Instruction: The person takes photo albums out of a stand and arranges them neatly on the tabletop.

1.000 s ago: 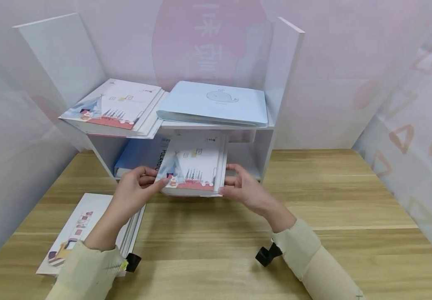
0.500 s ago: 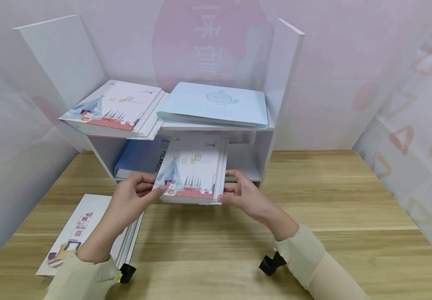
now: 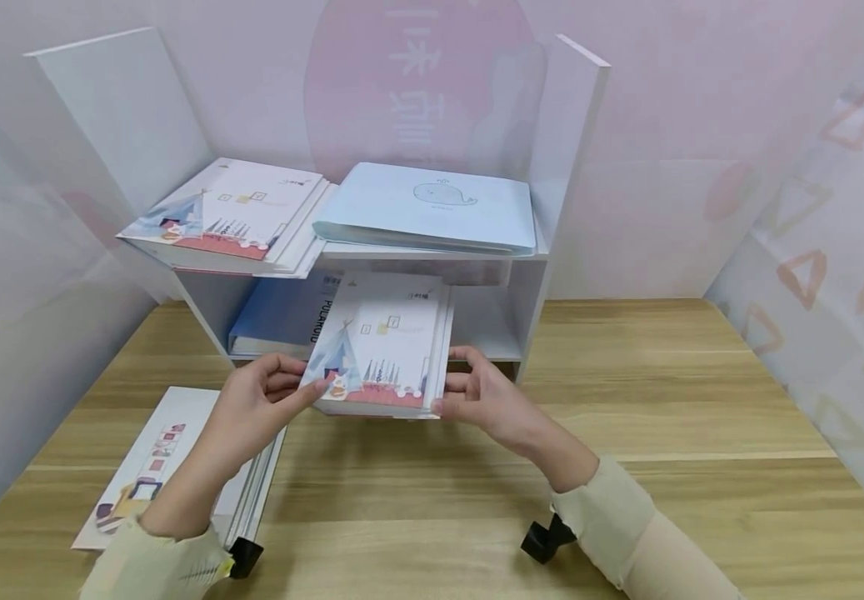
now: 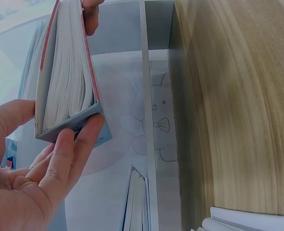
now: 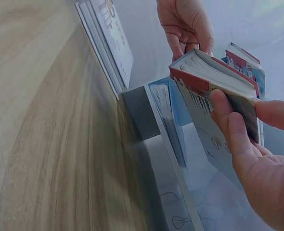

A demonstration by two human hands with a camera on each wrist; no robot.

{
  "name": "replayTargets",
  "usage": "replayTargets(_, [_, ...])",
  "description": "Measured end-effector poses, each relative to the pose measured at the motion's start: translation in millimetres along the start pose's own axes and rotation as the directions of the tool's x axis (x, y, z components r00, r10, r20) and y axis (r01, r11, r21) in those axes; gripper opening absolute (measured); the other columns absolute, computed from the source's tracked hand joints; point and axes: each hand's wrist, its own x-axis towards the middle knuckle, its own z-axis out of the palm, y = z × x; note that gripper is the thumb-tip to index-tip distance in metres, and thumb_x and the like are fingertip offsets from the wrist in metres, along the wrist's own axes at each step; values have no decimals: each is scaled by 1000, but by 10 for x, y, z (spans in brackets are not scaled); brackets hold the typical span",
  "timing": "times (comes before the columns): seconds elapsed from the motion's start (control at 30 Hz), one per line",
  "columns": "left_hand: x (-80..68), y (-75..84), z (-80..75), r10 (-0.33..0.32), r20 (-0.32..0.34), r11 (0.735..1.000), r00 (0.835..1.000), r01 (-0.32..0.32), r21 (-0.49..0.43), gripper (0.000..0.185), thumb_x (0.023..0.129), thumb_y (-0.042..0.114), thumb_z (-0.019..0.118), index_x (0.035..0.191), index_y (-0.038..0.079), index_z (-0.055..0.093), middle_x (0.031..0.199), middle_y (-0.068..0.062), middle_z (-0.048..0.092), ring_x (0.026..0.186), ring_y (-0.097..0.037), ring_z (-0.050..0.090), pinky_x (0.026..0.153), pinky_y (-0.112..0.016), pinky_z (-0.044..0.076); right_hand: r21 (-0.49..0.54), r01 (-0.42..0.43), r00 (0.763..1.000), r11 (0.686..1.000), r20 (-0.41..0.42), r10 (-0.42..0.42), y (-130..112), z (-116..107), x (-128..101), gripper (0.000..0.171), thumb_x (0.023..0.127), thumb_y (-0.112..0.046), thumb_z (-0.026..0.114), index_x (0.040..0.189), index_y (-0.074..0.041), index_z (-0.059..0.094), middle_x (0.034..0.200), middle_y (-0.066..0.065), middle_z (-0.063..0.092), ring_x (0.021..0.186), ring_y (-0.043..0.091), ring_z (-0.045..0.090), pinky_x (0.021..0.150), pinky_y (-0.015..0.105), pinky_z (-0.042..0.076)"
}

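Observation:
A white photo album (image 3: pixel 379 342) with a tent picture and a red strip on its cover is held level between both hands, in front of the shelf's lower compartment. My left hand (image 3: pixel 255 408) grips its left side, thumb on the cover and fingers beneath. On the right side, my right hand (image 3: pixel 502 408) pinches its edge near the front corner. Thick page edges of the album (image 4: pixel 67 72) show in the left wrist view. In the right wrist view, the right thumb and fingers hold the album (image 5: pixel 214 86) from opposite faces.
A white two-tier shelf (image 3: pixel 529 308) stands at the back. Its top bears a matching tent album (image 3: pixel 237 208) and a pale blue whale album (image 3: pixel 432 204). A blue album (image 3: pixel 282 312) lies in the lower compartment. Another white album (image 3: pixel 154 467) lies on the wooden table (image 3: pixel 701 467) at left.
Both hands have drawn the album towards the person, out from the lower compartment and slightly left. The other albums and the shelf have stayed put.

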Motion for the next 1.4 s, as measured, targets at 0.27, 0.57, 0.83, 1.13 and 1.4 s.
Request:
replayTargets(0.27, [-83, -15, -38, -10, 4, 1000, 1000, 10, 16, 40, 93, 34, 71, 116, 2, 61, 111, -14, 74, 102, -21, 71, 75, -19, 55, 2, 2, 1000, 1000, 9, -2, 3, 70, -38, 70, 93, 6, 60, 147, -2, 16, 135, 34, 55, 95, 9, 69, 84, 23, 54])
replayTargets(0.57, [-211, -24, -81, -24, 6, 1000, 1000, 24, 16, 39, 93, 34, 71, 112, 1, 62, 107, -13, 74, 88, 0, 68, 72, -18, 56, 6, -18, 999, 1000, 30, 17, 19, 144, -91, 70, 92, 4, 62, 145, -3, 17, 133, 33, 57, 91, 9, 69, 83, 23, 55])
replayTargets(0.83, [-302, -64, -108, -35, -6, 998, 999, 35, 53, 38, 92, 33, 72, 111, 2, 62, 109, -15, 74, 90, -2, 69, 74, -18, 56, -16, -23, 999, 1000, 47, 23, 61, 204, -114, 69, 91, 4, 63, 144, -2, 20, 133, 33, 57, 97, 10, 68, 83, 23, 54])
replayTargets(1.13, [-378, -134, -142, -63, 14, 997, 998, 62, 53, 39, 91, 34, 73, 112, 2, 62, 109, -13, 73, 93, -5, 70, 74, -19, 56, -7, -19, 997, 1000, 70, 20, 132, 258, -116, 65, 92, 5, 63, 140, 2, 20, 131, 36, 58, 100, 13, 68, 83, 24, 55])
replayTargets(1.4, [-431, -240, -163, -60, 33, 997, 998, 58, 58, 34, 90, 29, 75, 107, 3, 63, 112, -13, 71, 89, 8, 64, 75, -19, 56, -31, -40, 997, 999, 71, 42, 171, 320, -129, 64, 91, 7, 63, 140, 4, 21, 130, 34, 59, 106, 20, 68, 86, 24, 56])
